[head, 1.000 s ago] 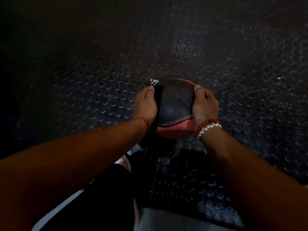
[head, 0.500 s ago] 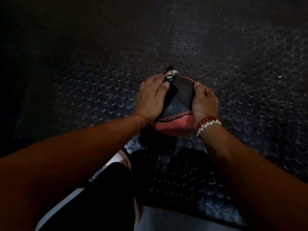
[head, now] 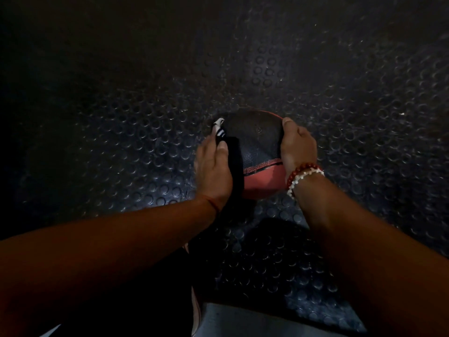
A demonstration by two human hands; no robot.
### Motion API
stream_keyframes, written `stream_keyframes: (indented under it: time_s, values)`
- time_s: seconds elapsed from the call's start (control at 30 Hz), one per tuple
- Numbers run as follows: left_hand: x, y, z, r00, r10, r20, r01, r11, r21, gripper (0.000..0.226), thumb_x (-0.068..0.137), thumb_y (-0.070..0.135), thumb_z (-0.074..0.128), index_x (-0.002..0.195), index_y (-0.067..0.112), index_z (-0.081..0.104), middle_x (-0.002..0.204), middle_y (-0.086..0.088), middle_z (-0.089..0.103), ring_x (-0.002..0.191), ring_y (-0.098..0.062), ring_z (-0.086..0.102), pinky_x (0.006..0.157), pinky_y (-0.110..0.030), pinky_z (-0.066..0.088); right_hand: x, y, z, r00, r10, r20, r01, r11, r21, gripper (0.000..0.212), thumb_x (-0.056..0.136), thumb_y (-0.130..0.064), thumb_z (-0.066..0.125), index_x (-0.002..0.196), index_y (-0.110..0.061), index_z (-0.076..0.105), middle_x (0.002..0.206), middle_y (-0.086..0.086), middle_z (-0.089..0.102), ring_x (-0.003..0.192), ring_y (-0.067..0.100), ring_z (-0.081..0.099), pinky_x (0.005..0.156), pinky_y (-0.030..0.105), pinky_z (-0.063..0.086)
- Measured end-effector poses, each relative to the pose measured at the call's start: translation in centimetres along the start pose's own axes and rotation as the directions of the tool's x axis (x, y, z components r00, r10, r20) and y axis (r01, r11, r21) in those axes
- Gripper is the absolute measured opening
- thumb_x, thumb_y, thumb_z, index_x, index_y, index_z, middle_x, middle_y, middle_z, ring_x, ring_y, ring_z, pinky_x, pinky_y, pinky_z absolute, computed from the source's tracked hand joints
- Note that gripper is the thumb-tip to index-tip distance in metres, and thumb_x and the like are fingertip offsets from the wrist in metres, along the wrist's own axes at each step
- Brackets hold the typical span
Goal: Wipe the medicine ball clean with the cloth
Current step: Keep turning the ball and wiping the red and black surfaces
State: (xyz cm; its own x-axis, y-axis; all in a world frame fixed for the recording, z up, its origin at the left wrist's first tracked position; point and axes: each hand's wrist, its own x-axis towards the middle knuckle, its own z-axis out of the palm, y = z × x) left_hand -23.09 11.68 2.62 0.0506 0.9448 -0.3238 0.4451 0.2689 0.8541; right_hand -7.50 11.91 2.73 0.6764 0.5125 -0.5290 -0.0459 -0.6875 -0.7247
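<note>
Head view: the medicine ball (head: 257, 142), black over the top and red along its lower band, is seen resting on the studded rubber floor (head: 136, 147), just ahead of the person's knees. It is flanked by both hands.

The step in hand is judged to be a wiping pass over the ball's left flank. For this to be done well, firm and even pressure should be put through the flat of the fingers, so that the cloth (head: 237, 164) is dragged over the grained surface and not merely slid across it. The ball should be braced against rolling and turned a little between passes, since the red band and the underside look unreached. The cloth's loose tail, which hangs toward the floor, is best gathered in.

The left hand (head: 212, 166) is laid nearly flat, fingers extended, and the dark cloth is pressed by it against the ball's left side; the cloth's white-striped end (head: 220, 127) is left poking out past the fingertips. The right hand (head: 297, 144) is cupped round the ball's right side, thumb on the upper edge. Its fingers are curved over the far side, partly hidden. Beaded bracelets (head: 303, 176) are worn at that wrist.
</note>
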Motion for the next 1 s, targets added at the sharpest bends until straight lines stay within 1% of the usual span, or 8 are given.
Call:
stream_keyframes:
  time_s: [0.17,0.27,0.43,0.53,0.6,0.7,0.83,1.0]
  values:
    - [0.4,1.7,-0.6,0.852,0.484,0.199,-0.523,0.786,0.330,0.050,0.097,0.035,0.035,0.144,0.023,0.047,0.153,-0.008,0.038,0.141,-0.018,0.022,0.118,-0.024,0.011,-0.8,-0.3,0.4,0.999,-0.016,-0.027,0.016,1.000,-0.027,0.065,0.069,-0.071,0.035,0.100,-0.024,0.066,0.119,0.011,0.061,0.109,0.027,0.056,0.101,0.044,0.043]
    - [3.6,2.9,-0.4,0.762,0.549,0.344,-0.648,0.647,0.402,0.049,0.098,0.037,0.034,0.140,0.019,0.053,0.146,-0.012,0.048,0.136,-0.023,0.036,0.114,-0.031,0.020,-0.9,-0.6,0.3,1.000,0.014,-0.028,-0.014,1.000,-0.010,0.068,0.071,-0.069,0.035,0.109,-0.022,0.066,0.123,0.011,0.059,0.107,0.026,0.057,0.101,0.041,0.043]
    - [7.5,4.0,0.1,0.879,0.331,0.343,-0.452,0.807,0.380,0.043,0.100,0.036,0.035,0.135,0.026,0.058,0.132,-0.001,0.058,0.124,-0.019,0.049,0.106,-0.026,0.029,-0.2,-0.5,0.8,1.000,0.002,-0.028,-0.003,1.000,-0.029,0.057,0.088,-0.059,0.041,0.122,-0.018,0.061,0.133,0.010,0.053,0.114,0.026,0.053,0.100,0.033,0.037]
    - [8.4,2.6,-0.3,0.965,0.056,0.256,-0.117,0.966,0.230,0.040,0.102,0.034,0.035,0.123,0.017,0.065,0.128,-0.009,0.062,0.121,-0.023,0.054,0.107,-0.034,0.037,0.5,-0.9,0.6,0.999,0.027,-0.020,-0.029,0.996,-0.082,0.055,0.091,-0.056,0.040,0.123,-0.016,0.060,0.136,0.012,0.051,0.120,0.027,0.050,0.101,0.033,0.034]
    - [7.3,1.5,-0.7,0.977,-0.103,0.189,0.093,0.994,0.062,0.048,0.098,0.041,0.033,0.126,0.018,0.064,0.132,-0.007,0.061,0.124,-0.020,0.053,0.111,-0.039,0.037,0.8,-1.0,0.4,0.999,0.034,-0.016,-0.035,0.995,-0.093,0.055,0.091,-0.056,0.039,0.121,-0.015,0.060,0.135,0.014,0.052,0.122,0.028,0.049,0.103,0.035,0.034]
    - [3.4,0.7,-0.2,0.990,-0.138,0.036,0.137,0.990,0.019,0.048,0.102,0.040,0.032,0.143,0.021,0.048,0.144,-0.009,0.045,0.136,-0.021,0.039,0.118,-0.039,0.025,1.4,-1.3,0.4,0.999,0.032,0.003,-0.031,0.993,-0.118,0.056,0.092,-0.054,0.038,0.122,-0.013,0.060,0.134,0.014,0.054,0.127,0.028,0.044,0.105,0.038,0.033]
    - [0.1,1.7,-0.1,0.990,0.129,0.055,-0.135,0.980,0.149,0.060,0.093,0.043,0.032,0.151,0.029,0.034,0.156,-0.003,0.031,0.143,-0.021,0.024,0.117,-0.028,0.014,1.6,-1.1,0.5,1.000,0.006,0.010,-0.005,0.990,-0.142,0.058,0.091,-0.055,0.036,0.120,-0.012,0.062,0.132,0.014,0.056,0.124,0.029,0.047,0.104,0.038,0.034]
    - [3.4,3.2,0.2,0.785,0.532,0.319,-0.620,0.669,0.411,0.050,0.097,0.037,0.035,0.139,0.019,0.054,0.146,-0.010,0.049,0.136,-0.031,0.037,0.116,-0.035,0.023,1.3,-0.9,0.7,1.000,-0.009,0.015,0.011,0.995,-0.101,0.062,0.084,-0.060,0.036,0.119,-0.017,0.063,0.127,0.014,0.059,0.120,0.030,0.051,0.105,0.038,0.038]
